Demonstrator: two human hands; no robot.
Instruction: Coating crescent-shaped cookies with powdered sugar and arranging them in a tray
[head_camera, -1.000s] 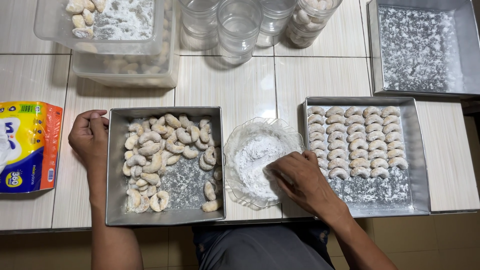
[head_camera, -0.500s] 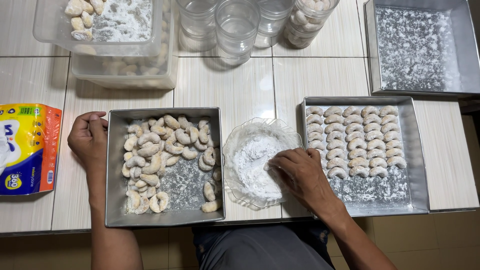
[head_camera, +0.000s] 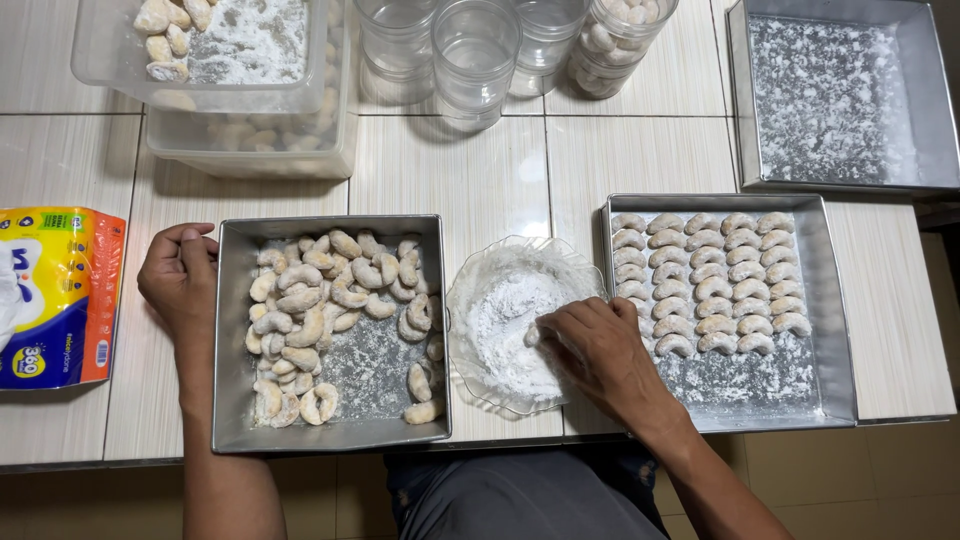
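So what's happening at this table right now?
A person's right hand presses a crescent cookie into white powder in a glass dish. The left hand rests against the edge of a metal tray of loosely piled cookies. A second tray on the right holds neat rows of cookies.

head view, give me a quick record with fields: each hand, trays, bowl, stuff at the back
left hand: curled at outer edge of left tray
right hand: fingers in glass bowl of white powder
left tray: crescent cookies in a loose heap
right tray: crescent cookies in neat rows
back: clear jars, plastic tubs, powdered empty tray
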